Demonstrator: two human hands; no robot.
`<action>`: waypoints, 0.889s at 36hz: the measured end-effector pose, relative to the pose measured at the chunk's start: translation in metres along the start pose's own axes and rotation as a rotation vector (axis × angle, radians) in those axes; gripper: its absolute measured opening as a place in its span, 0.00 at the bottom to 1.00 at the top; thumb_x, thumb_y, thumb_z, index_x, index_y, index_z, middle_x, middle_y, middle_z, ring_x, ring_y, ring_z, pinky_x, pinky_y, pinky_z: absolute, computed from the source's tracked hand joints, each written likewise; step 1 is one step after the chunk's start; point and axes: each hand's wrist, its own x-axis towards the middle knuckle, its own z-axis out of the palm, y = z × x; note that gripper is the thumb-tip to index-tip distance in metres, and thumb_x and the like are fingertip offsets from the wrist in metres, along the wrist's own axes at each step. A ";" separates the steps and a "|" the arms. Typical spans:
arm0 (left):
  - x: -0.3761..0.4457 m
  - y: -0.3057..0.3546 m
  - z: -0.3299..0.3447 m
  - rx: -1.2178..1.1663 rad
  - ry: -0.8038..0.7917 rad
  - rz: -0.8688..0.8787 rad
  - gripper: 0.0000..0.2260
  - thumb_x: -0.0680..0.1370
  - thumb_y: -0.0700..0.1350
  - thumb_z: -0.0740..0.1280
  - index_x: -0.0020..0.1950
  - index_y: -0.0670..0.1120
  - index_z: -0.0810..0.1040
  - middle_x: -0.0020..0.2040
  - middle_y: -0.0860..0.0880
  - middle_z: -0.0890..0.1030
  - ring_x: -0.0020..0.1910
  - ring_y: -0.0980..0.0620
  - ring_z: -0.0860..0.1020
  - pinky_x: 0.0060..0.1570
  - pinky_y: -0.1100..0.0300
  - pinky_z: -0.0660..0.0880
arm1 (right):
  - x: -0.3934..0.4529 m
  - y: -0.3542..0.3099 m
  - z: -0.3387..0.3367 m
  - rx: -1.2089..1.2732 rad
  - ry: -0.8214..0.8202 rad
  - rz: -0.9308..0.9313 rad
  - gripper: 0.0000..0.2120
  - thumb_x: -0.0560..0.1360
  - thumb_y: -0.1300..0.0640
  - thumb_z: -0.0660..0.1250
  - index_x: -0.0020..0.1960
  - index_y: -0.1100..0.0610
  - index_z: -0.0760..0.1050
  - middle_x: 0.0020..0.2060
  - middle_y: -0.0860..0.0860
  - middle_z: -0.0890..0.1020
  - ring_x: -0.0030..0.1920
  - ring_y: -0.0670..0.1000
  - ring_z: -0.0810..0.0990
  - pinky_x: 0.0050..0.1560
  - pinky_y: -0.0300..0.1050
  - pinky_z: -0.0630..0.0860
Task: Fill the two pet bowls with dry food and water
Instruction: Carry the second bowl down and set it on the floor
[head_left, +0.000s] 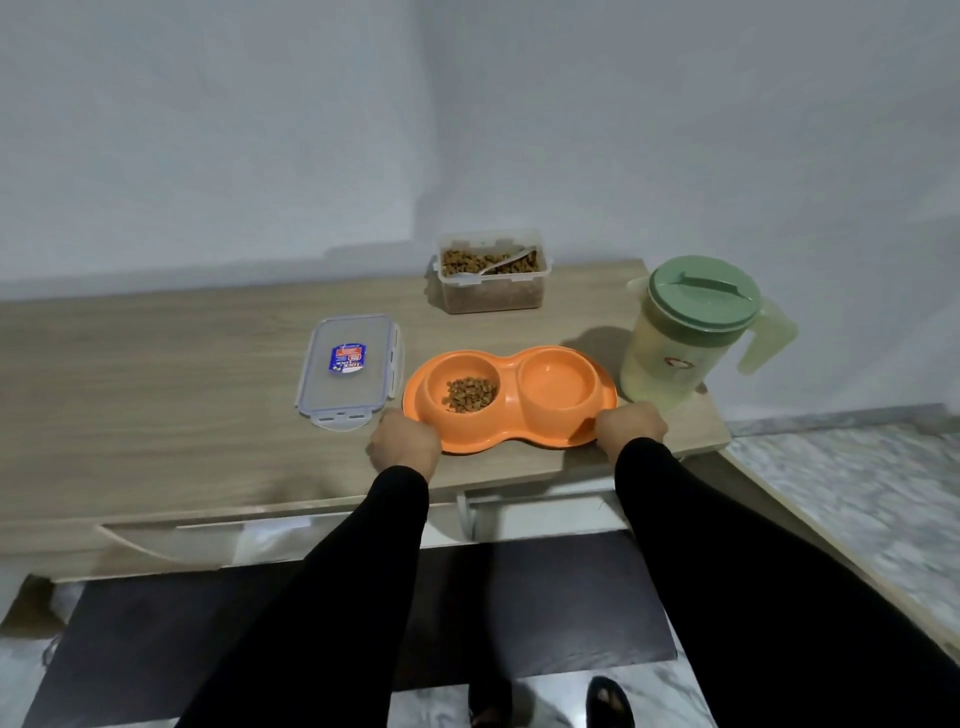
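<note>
Wooden table (156, 374) under your arms, orange double bowl (511, 415) close to its near edge, your left hand (404, 441) and right hand (631, 423) gripping its two ends, green pitcher (691, 332) by the right edge, open food container (491, 270) behind, its lid (350, 369) just left, kibble (470, 394) in the left bowl, right bowl's contents unclear.

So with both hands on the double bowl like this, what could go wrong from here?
1. The orange double bowl sits near the table's front edge; pulling it could tip it off, scattering the kibble.
2. The right well looks filled; a jerk could slosh it.
3. The right hand is close to the green pitcher and may bump it.
</note>
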 end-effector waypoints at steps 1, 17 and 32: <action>-0.001 0.000 -0.001 0.002 0.007 -0.002 0.08 0.74 0.38 0.63 0.49 0.42 0.80 0.45 0.42 0.82 0.47 0.41 0.81 0.49 0.48 0.80 | -0.002 0.001 -0.001 0.010 0.002 0.001 0.13 0.74 0.64 0.64 0.57 0.66 0.76 0.54 0.62 0.81 0.54 0.60 0.80 0.45 0.45 0.75; -0.052 -0.009 -0.017 -0.137 0.054 -0.074 0.09 0.74 0.37 0.65 0.54 0.42 0.79 0.50 0.41 0.82 0.52 0.41 0.80 0.54 0.49 0.77 | -0.029 0.030 -0.033 0.034 -0.069 -0.082 0.09 0.73 0.65 0.64 0.51 0.67 0.79 0.47 0.61 0.82 0.43 0.57 0.78 0.39 0.42 0.71; -0.176 -0.025 -0.001 -0.253 0.140 -0.097 0.13 0.74 0.33 0.61 0.56 0.38 0.78 0.55 0.38 0.79 0.49 0.40 0.79 0.45 0.53 0.76 | -0.040 0.086 -0.125 0.089 -0.136 -0.203 0.09 0.73 0.68 0.61 0.52 0.68 0.76 0.46 0.60 0.80 0.43 0.58 0.80 0.42 0.47 0.79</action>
